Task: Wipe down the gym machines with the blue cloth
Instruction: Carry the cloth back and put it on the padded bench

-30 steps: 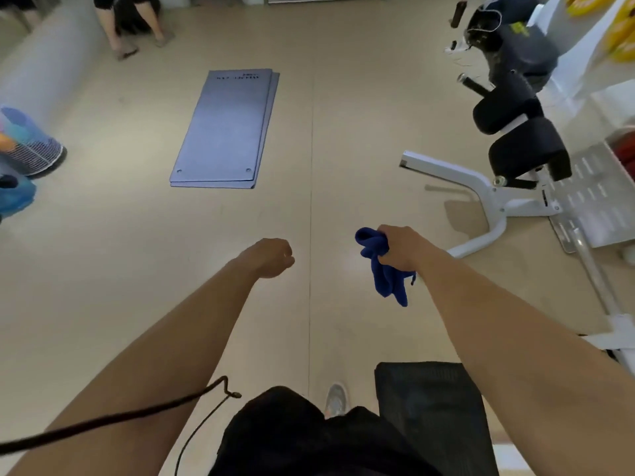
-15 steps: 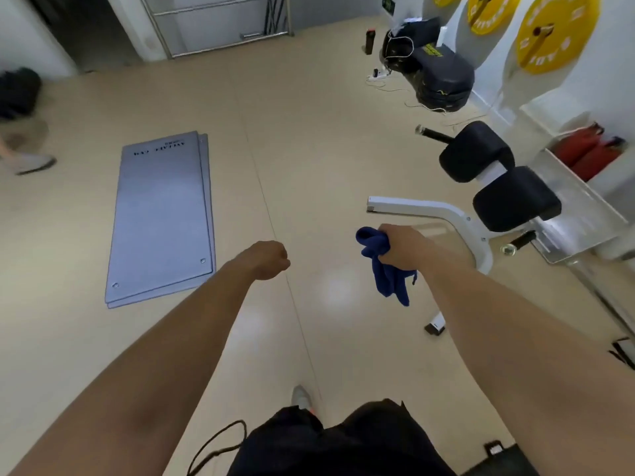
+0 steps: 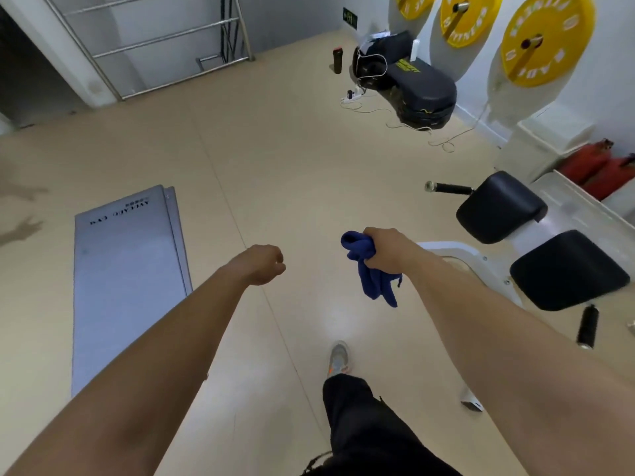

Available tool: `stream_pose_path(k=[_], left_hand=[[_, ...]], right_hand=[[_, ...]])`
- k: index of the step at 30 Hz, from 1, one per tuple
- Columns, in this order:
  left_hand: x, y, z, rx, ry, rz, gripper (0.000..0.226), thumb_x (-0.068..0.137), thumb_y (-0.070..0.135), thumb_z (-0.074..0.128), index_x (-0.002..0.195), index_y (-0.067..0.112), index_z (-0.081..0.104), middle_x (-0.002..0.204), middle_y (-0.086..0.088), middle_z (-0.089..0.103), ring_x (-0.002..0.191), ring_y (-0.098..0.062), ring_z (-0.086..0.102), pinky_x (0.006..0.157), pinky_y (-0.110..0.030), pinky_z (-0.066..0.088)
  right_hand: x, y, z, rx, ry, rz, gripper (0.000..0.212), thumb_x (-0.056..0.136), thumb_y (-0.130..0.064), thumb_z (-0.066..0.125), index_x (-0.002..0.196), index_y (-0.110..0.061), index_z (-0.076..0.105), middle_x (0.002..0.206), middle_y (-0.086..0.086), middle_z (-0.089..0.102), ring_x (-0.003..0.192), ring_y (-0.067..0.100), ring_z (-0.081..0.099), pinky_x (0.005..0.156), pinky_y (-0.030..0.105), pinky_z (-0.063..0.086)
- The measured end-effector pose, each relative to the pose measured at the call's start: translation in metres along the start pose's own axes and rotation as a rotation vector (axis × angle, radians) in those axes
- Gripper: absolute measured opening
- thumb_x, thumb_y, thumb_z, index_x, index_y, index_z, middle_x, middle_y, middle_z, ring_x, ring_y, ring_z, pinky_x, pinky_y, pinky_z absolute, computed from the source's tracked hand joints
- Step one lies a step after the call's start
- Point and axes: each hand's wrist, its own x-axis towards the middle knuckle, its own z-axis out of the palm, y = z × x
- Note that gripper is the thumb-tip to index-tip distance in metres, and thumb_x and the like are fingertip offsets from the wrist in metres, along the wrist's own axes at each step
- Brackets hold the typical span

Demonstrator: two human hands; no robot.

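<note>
From the head camera, both my bare forearms reach forward over the beige floor (image 3: pixel 275 166). My right hand (image 3: pixel 385 249) is clenched round the blue cloth (image 3: pixel 371 280): the bunched top sticks out on the thumb side and the rest hangs loose below my fist, touching nothing else. My left hand (image 3: pixel 263 264) is curled into a fist with nothing in it, level with the right and apart from it.

Just to the right of my right hand stands the gym machine (image 3: pixel 457 250), a white frame with 2 black pads (image 3: pixel 500 207) and a black handle (image 3: pixel 446 187) pointing toward the open floor. The cloth is near the frame but not on it. Beyond the machine, 3 yellow weight plates (image 3: pixel 546 39) hang on the white wall, with red cylinders (image 3: pixel 598 166) below them.

Left of my left hand lie stacked grey mats (image 3: pixel 127 280). Far ahead of both hands are a black padded shape (image 3: pixel 419 84) with white cables over it, a dark bottle (image 3: pixel 337 60) and a metal railing (image 3: pixel 154 46). Below my right hand, my grey shoe (image 3: pixel 338 357) is on the floor.
</note>
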Motion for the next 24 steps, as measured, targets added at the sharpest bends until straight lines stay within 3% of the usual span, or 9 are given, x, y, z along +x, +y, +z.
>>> stream_pose_path(k=[6,17,24], left_hand=[[0.131,-0.013,-0.115,0.002,0.005,-0.008,0.037,0.098,0.033,0.046,0.129,0.018,0.058,0.127,-0.004,0.062,0.114,-0.023,0.056,0.093,-0.035,0.047],[0.404,-0.047,-0.273,0.059,-0.019,0.08,0.04,0.095,0.038,0.046,0.131,0.022,0.055,0.13,0.0,0.06,0.117,-0.022,0.055,0.094,-0.035,0.048],[0.579,-0.061,-0.397,0.114,-0.079,0.156,0.038,0.095,0.037,0.047,0.128,0.022,0.056,0.128,0.0,0.061,0.117,-0.023,0.056,0.098,-0.036,0.047]], right_hand=[[0.138,-0.038,-0.096,0.001,-0.024,0.007,0.029,0.084,-0.016,0.057,0.113,-0.018,0.055,0.105,0.006,0.065,0.095,0.028,0.065,0.081,0.045,0.058],[0.384,-0.079,-0.233,-0.035,0.025,0.115,0.027,0.083,-0.016,0.054,0.11,-0.015,0.057,0.103,0.007,0.066,0.096,0.029,0.065,0.077,0.04,0.056],[0.533,-0.096,-0.323,0.037,0.123,0.234,0.026,0.079,-0.017,0.055,0.104,-0.024,0.053,0.098,-0.001,0.064,0.091,0.024,0.062,0.075,0.038,0.056]])
